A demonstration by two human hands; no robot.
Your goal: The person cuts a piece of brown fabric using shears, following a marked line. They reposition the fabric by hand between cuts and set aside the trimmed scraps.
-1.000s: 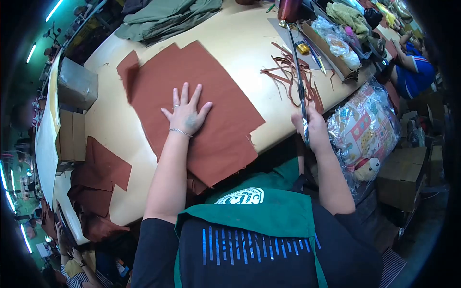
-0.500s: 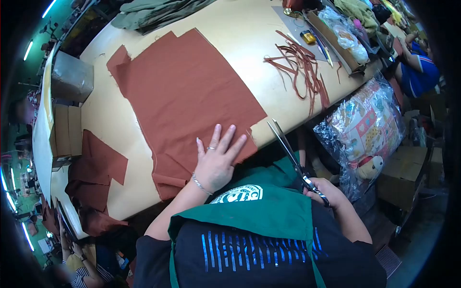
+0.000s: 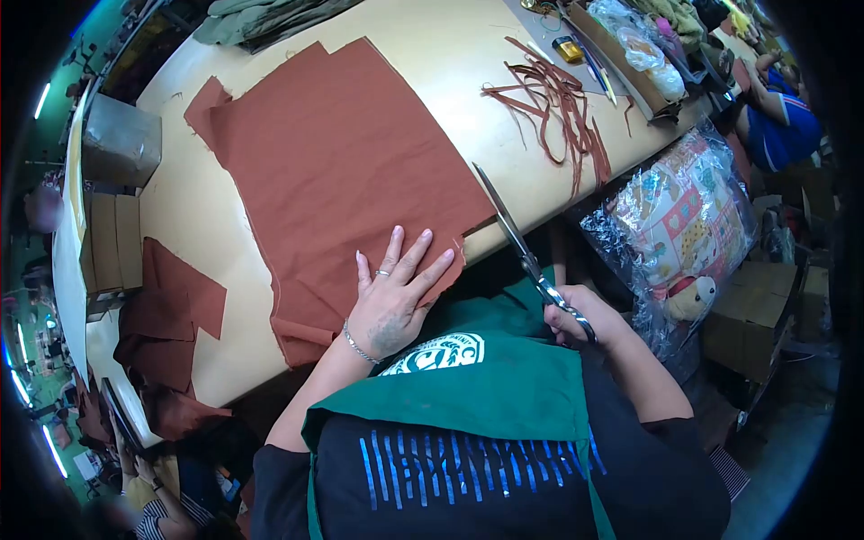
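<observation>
A large rust-brown piece of cloth [image 3: 337, 153] lies spread on the pale table, its near edge rumpled at the table's front. My left hand [image 3: 391, 292] rests flat on the cloth's near right part, fingers spread. My right hand [image 3: 571, 319] grips a pair of long metal scissors [image 3: 517, 238] by the handles, over the table's front edge. The blades point up and left, their tips beside the right edge of the cloth. They look closed or nearly so.
Thin brown strips [image 3: 558, 117] lie in a tangle at the right, near a yellow item [image 3: 568, 49] and a long box [image 3: 621, 58]. Brown scraps [image 3: 175, 306] lie left. Green cloth [image 3: 270, 20] is at the back. A plastic-wrapped pillow [image 3: 675, 220] stands right; other people sit nearby.
My right hand has moved the scissors up and left, bringing the blades to the right edge of the cloth. My left hand stays on the cloth. The whole view has shifted slightly.
</observation>
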